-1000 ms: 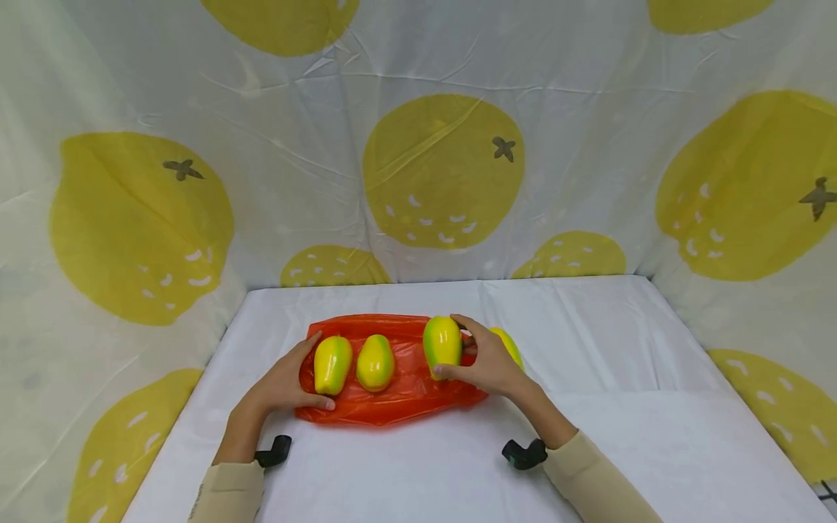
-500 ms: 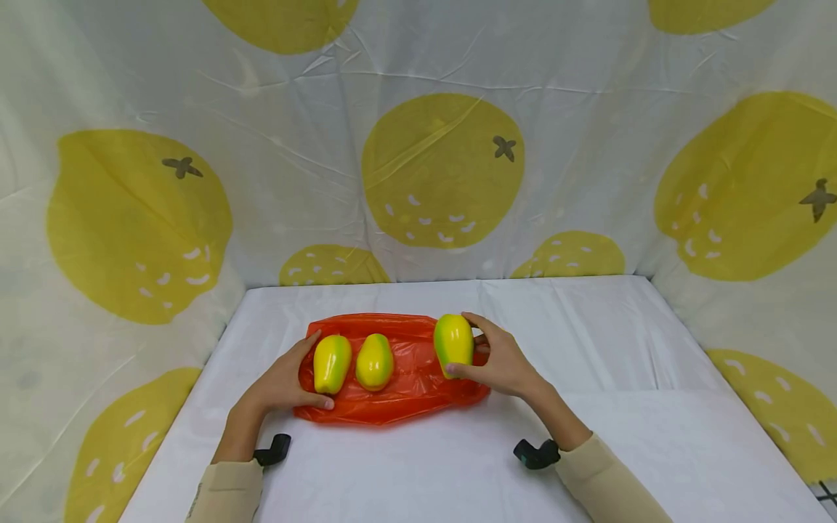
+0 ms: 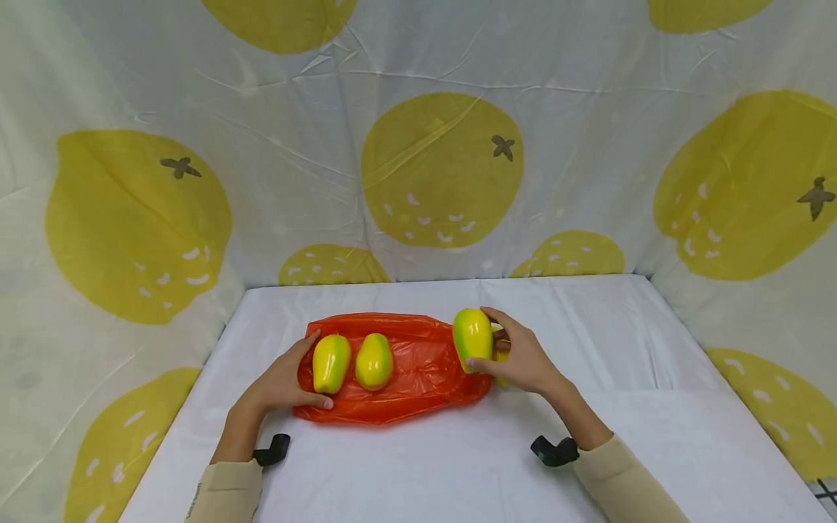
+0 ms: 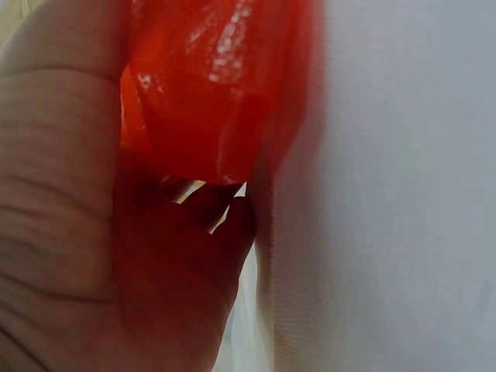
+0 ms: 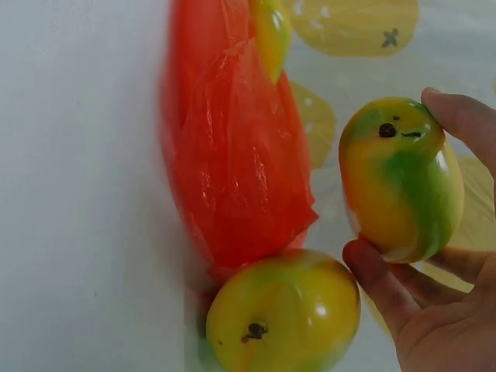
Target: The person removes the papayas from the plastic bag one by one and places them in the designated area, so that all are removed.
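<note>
In the head view my right hand (image 3: 523, 357) grips a yellow-green mango (image 3: 472, 338) at the right end of a red plastic bag (image 3: 421, 367). The right wrist view shows that mango (image 5: 403, 182) raised off the table between thumb and fingers. Below it, another mango (image 5: 283, 314) lies on the table against the bag's end; my hand mostly hides it in the head view. My left hand (image 3: 284, 381) holds the bag's left end, thumb at the near edge and fingers at the far edge. Two mangoes, one left (image 3: 331, 363) and one right (image 3: 375, 362), sit on the bag.
A white cloth (image 3: 418, 472) covers the table. Behind and at the sides hangs a pale curtain (image 3: 294, 196) printed with big yellow lemons. Each wrist wears a black device, the left one (image 3: 273, 450) and the right one (image 3: 554, 452).
My right hand has carried its mango rightward and slightly up, from above the bag to its right end. The left hand and the two mangoes beside it have stayed in place.
</note>
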Demonstrator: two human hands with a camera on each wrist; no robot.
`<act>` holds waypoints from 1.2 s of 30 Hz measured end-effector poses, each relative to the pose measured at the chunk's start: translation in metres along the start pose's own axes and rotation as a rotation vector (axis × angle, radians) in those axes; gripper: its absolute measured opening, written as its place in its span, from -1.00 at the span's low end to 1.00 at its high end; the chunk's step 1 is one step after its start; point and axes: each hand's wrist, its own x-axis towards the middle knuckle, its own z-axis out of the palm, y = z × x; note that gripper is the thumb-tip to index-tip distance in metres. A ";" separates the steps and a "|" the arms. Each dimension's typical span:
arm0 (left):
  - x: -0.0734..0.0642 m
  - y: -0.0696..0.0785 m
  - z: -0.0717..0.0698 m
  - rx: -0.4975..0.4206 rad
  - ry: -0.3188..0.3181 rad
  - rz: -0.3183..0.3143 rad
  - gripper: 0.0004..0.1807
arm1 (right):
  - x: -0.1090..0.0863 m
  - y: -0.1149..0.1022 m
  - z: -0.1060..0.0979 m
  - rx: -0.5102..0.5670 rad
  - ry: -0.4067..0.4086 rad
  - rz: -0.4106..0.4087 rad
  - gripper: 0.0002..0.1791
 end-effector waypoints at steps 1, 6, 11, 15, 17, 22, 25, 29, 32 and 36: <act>0.000 0.000 0.000 0.004 0.000 0.001 0.52 | -0.001 0.001 -0.002 -0.002 0.006 -0.001 0.08; -0.001 0.000 -0.001 0.010 0.000 -0.002 0.51 | -0.004 0.005 -0.011 -0.011 0.033 -0.006 0.07; -0.001 -0.002 -0.001 0.011 0.002 -0.004 0.52 | -0.008 0.007 -0.019 -0.007 0.054 -0.023 0.06; -0.001 -0.003 0.000 0.006 0.000 -0.001 0.52 | -0.011 0.012 -0.028 -0.019 0.069 -0.026 0.04; -0.001 -0.003 0.001 0.006 0.000 0.000 0.52 | -0.013 0.016 -0.032 -0.025 0.075 -0.024 0.02; 0.000 -0.002 0.001 0.006 0.006 0.005 0.52 | -0.016 0.024 -0.043 -0.049 0.094 -0.029 0.01; 0.000 -0.002 0.001 0.005 0.006 0.004 0.53 | -0.017 0.026 -0.048 -0.057 0.098 -0.024 0.02; 0.000 -0.002 0.002 0.001 0.003 0.001 0.52 | -0.019 0.029 -0.054 -0.067 0.097 -0.014 0.02; 0.000 -0.002 0.002 -0.002 0.004 0.002 0.52 | -0.020 0.033 -0.057 -0.077 0.099 -0.016 0.01; 0.000 -0.003 0.001 -0.004 0.003 0.001 0.52 | -0.022 0.040 -0.060 -0.092 0.104 -0.010 0.00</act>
